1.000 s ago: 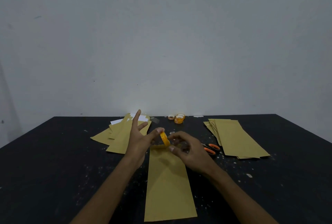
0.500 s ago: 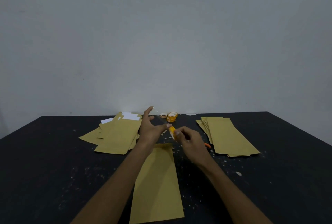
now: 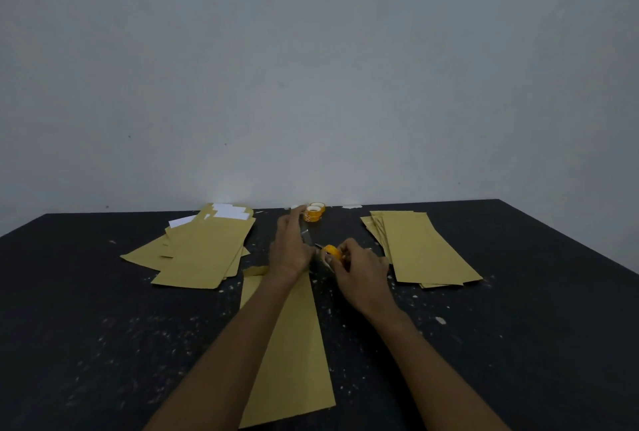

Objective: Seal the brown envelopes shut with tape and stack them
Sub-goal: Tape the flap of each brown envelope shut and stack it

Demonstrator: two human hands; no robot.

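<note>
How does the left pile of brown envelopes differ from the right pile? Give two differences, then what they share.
The left pile is loosely spread, its envelopes skewed at different angles; the right pile is only slightly fanned. The left pile shows white paper at its far end; the right pile shows none. Both hold brown envelopes lying flat on the dark table.

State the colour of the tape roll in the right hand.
The tape roll is orange-yellow; head view.
</note>
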